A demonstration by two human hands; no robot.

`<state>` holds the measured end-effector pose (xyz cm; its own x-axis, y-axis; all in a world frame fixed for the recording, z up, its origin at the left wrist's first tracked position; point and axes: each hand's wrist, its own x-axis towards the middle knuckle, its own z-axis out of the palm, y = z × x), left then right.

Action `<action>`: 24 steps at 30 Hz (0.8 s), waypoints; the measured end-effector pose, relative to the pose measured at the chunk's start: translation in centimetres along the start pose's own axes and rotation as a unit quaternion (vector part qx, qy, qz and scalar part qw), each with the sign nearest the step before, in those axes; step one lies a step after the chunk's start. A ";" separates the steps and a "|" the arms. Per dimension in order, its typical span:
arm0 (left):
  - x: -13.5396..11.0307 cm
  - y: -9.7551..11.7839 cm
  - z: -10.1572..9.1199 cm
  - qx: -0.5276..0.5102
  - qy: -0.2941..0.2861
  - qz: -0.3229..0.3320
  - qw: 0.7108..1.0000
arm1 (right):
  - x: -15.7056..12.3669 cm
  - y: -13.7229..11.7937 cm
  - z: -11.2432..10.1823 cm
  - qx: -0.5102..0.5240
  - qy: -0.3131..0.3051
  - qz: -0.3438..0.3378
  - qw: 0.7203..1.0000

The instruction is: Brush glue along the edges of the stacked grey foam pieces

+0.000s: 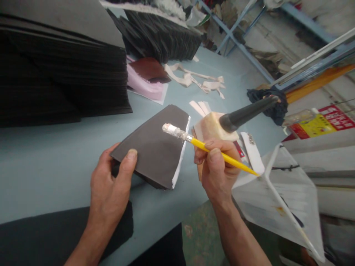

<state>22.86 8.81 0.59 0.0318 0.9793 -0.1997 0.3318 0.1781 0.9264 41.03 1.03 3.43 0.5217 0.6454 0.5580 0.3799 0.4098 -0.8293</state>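
The left hand pinches a fan of dark sheets by the near left corner, thumb on top, fingers curled beneath. The sheets lie ahead and to the right of that hand, over the table, a white coating along their right edge. The right hand, closed in a pen-like grip, has hold of a brush; its white-caked tip points left over the top sheet, though whether it touches is hard to tell.
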 end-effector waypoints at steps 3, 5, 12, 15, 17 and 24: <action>-0.1 0.0 0.0 -0.004 0.009 0.014 1.000 | -1.3 0.1 0.1 0.005 0.035 -0.002 0.999; -0.2 0.1 0.0 -0.003 0.004 0.014 1.000 | -2.0 0.2 0.1 0.018 0.059 0.006 0.998; -0.2 0.3 0.0 -0.004 -0.003 0.012 1.000 | -2.9 -0.2 0.3 0.058 0.137 0.054 0.987; -0.2 0.1 0.1 -0.013 0.001 0.021 1.000 | -2.8 -0.4 0.5 0.103 0.143 0.068 0.982; -0.2 -0.2 0.1 -0.022 -0.001 0.027 0.999 | -2.6 -0.4 0.7 0.117 0.146 0.071 0.980; -0.3 -1.8 0.3 -0.074 -0.018 0.041 0.996 | -0.6 -1.0 0.5 0.089 0.039 0.025 0.995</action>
<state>22.56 8.13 -1.09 0.0874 0.9877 -0.1293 0.1837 0.1116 0.9766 39.95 0.62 3.89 0.5969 0.6190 0.5104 0.2146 0.4898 -0.8450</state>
